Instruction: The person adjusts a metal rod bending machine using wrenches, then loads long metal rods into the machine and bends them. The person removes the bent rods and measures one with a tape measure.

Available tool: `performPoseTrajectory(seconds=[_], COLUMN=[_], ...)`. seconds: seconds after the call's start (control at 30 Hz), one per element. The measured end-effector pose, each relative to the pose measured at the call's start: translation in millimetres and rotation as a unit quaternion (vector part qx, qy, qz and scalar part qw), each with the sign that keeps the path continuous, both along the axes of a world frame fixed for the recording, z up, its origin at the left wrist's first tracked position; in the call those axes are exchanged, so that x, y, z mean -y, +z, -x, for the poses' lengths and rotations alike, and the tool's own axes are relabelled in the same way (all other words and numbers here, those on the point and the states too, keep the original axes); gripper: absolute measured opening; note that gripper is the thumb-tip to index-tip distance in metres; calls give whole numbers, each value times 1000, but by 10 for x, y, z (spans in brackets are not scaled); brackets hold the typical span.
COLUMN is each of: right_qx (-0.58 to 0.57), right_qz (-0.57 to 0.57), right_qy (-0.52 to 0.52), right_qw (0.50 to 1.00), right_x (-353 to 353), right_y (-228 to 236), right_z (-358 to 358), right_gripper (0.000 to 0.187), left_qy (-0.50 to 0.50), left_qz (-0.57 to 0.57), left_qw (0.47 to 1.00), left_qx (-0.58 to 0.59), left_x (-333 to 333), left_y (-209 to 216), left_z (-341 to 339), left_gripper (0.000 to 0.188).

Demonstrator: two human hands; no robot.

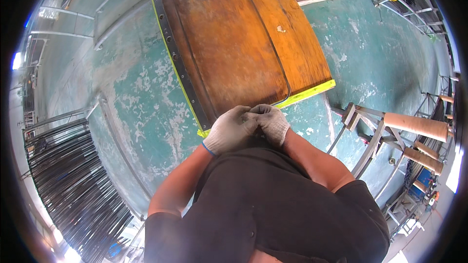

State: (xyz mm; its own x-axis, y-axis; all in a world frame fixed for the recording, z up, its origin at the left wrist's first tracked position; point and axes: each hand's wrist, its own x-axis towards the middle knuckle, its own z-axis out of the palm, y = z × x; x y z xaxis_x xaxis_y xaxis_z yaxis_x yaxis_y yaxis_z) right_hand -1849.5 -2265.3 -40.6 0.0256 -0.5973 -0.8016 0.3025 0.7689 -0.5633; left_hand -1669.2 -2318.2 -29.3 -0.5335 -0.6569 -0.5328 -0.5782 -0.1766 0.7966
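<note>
Both my hands wear pale knitted gloves with greyed fingers and meet at the near edge of a worn wooden tabletop (229, 58). My left hand (233, 127) is curled, its fingertips against the other glove; what it pinches is hidden. Fingers pressed together, my right hand (272, 122) closes on the end of a thin black cord (273, 51). That cord crosses the wood lengthwise, then bends sharply near the front edge toward my fingers, with a bluish stretch beside the glove. A second dark strand (187, 51) lies along the left part of the top.
A dark metal strip with holes (174, 57) and yellow-green edging (307, 92) border the tabletop. Many dark rods (73, 175) lie on a rack at left. Brown rolls (417, 124) sit on a metal frame at right. Worn green floor (141, 87) surrounds the table.
</note>
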Motion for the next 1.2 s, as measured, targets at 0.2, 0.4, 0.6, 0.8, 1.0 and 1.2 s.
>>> performPoseTrajectory(seconds=[0.2,0.4,0.6,0.8,1.0,1.2], right_qx=[-120,-171,-137,-575,-607,-603], right_qz=[84,170,224,188,49,37], right_qy=[95,62,-247,-9,191,129], right_qw=[985,969,933,796,770,787], right_x=[-55,-76,284,36,-30,53], right_y=[-165,-67,-325,-1197,-1494,-1474], right_z=[-2,206,1580,1601,1378,1874], right_gripper=[31,27,26,34,37,34], left_qy=[66,16,60,206,207,136], left_qz=[-84,-33,-40,-49,0,36], left_qw=[994,997,982,965,957,956], left_qx=[-23,72,175,155,204,256], left_x=[18,97,-24,-195,-44,5], left_y=[-139,-38,-676,-944,-958,-898], left_z=[-63,-271,-1527,-2073,-2027,-1861], left_gripper=[43,40,37,31,31,34])
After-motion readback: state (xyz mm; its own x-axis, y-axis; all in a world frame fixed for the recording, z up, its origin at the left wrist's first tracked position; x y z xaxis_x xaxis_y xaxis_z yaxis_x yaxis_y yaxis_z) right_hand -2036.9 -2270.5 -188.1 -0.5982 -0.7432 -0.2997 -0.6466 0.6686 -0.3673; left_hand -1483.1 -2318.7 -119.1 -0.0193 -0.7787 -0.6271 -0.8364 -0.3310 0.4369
